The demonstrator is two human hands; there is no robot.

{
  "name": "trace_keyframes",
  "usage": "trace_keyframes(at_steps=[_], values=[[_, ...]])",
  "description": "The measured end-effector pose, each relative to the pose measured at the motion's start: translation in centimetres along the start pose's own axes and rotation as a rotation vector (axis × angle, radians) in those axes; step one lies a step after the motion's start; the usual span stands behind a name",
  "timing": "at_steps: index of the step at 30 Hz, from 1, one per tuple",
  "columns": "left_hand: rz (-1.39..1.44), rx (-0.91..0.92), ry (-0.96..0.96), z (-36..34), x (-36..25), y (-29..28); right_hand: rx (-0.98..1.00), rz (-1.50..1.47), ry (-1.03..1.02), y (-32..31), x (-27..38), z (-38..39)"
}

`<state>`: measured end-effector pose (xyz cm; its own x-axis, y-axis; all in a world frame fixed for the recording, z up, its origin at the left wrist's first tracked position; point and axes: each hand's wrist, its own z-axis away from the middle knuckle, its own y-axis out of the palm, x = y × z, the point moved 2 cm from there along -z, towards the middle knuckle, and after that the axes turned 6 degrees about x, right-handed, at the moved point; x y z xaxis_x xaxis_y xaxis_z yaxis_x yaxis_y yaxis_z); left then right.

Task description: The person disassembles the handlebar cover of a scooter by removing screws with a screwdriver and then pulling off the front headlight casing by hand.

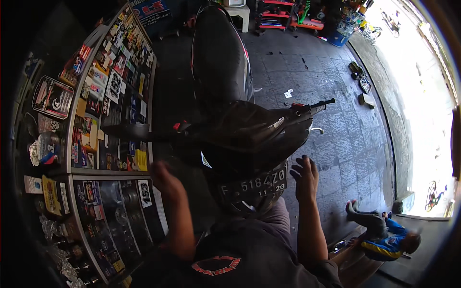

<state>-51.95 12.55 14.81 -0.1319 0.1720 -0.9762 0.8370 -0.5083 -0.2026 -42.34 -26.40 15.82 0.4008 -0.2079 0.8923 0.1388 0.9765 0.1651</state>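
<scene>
A black scooter (249,129) stands right before me with its front toward me, a plate (254,186) low on its nose and the dark seat (218,53) stretching away. My right hand (306,178) is raised just right of the plate, fingers spread and empty, apart from the bodywork. On the other side my left hand (166,181) is lifted below the left end of the handlebar; motion smears its fingers, and I see nothing in it. The right handlebar grip (322,103) juts out above my right hand. A red switch (180,126) shows by the left grip.
Glass display cases (69,144) packed with boxed parts line the left. A person (384,237) in a blue and yellow top sits at the lower right. At the back stand a red tool trolley (273,14) and a blue drum (338,38). Small parts lie on the tiled floor.
</scene>
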Motion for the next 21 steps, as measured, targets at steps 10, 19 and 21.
trace_keyframes(at_steps=[10, 19, 21], values=[[0.738, 0.423, -0.696, 14.6, -2.5, 10.8, 0.184, 0.124, -0.253, -0.4, 4.1, -7.8], [0.597, 0.445, -0.544, 15.4, -1.0, 11.9, 0.150, 0.247, -0.208, 0.3, 6.6, -9.5], [0.462, 0.413, -0.519, 15.6, -1.1, 12.1, 0.197, 0.276, -0.154, -0.7, 5.7, -10.8]])
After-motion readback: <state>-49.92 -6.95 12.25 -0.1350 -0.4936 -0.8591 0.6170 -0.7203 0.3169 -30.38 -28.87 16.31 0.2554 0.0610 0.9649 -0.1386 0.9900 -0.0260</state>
